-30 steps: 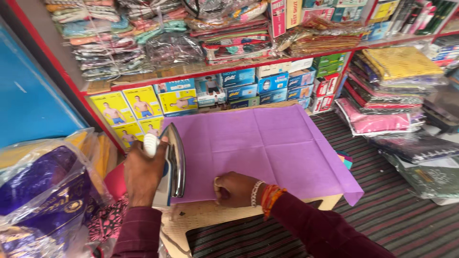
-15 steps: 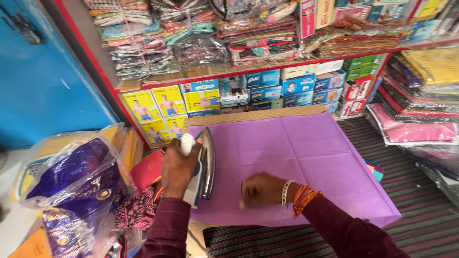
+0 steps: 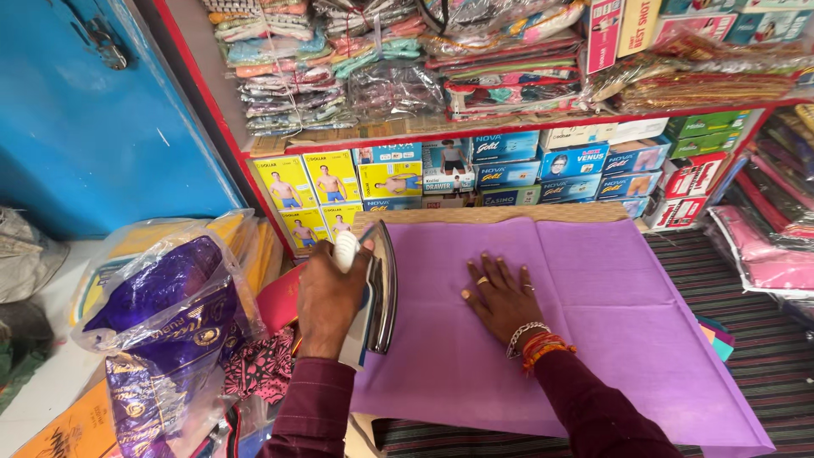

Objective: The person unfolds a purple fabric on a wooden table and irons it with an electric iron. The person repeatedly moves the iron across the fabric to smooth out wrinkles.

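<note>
A purple cloth (image 3: 610,305) lies spread over a small table. My left hand (image 3: 326,301) grips the white handle of a clothes iron (image 3: 377,288), which is tipped on its side at the cloth's left edge with its shiny soleplate facing right. My right hand (image 3: 500,297) rests flat on the cloth with fingers spread, a little to the right of the iron. It wears rings, a metal bracelet and orange threads at the wrist. Both sleeves are maroon.
Red shelves (image 3: 509,123) behind the table carry stacked boxed garments and folded fabric in plastic. Plastic bags (image 3: 161,314) of cloth are piled at the left, below a blue door (image 3: 85,127). More folded fabric (image 3: 763,254) is stacked at the right, over a striped floor mat (image 3: 763,356).
My right hand has gone from a closed fist on the cloth to flat with fingers spread, further up the cloth. The iron stays tilted in my left hand; the view has shifted.
</note>
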